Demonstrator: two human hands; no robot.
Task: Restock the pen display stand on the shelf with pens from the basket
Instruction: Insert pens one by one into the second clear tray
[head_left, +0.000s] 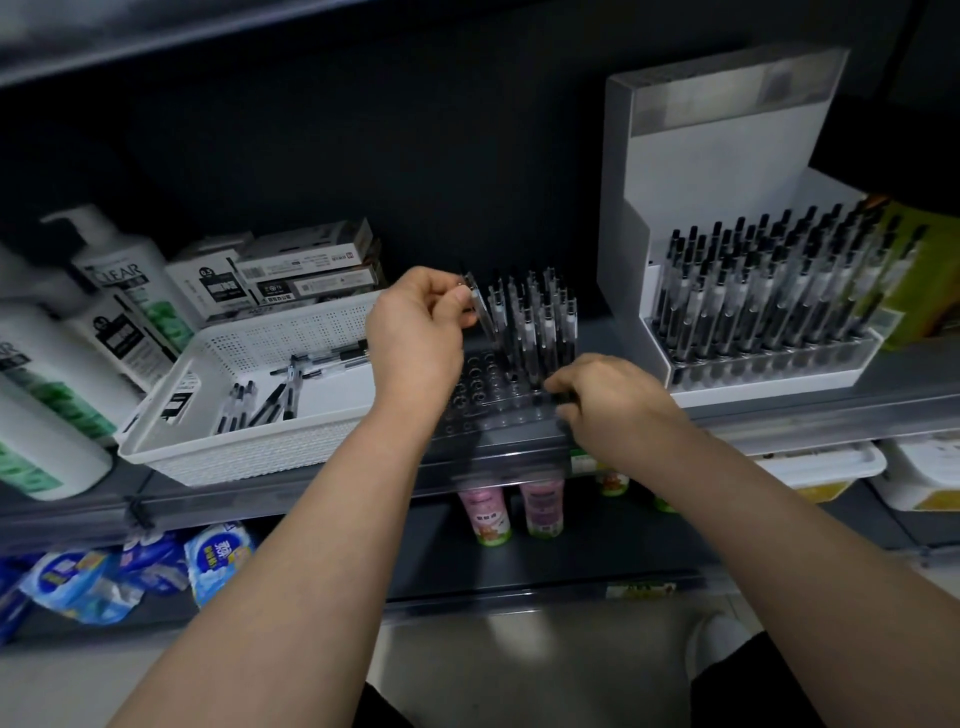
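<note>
Left hand (415, 325): thumb and fingers pinched on one pen (482, 306), held tilted, tip down over the stand (498, 400), likely aiming for an empty hole. Right hand (605, 402): curled on the stand's front right edge, probably steadying it; contents, if any, hidden. Basket (249, 452), left of stand, holds loose pens (260, 402).

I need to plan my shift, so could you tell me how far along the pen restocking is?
Partly done. The back right rows of the clear pen stand already hold upright pens, while its front and left holes stand empty. The left hand is holding one pen tilted over the stand, and the right hand rests at its front right edge. A number of loose pens remain in the white basket.
</note>
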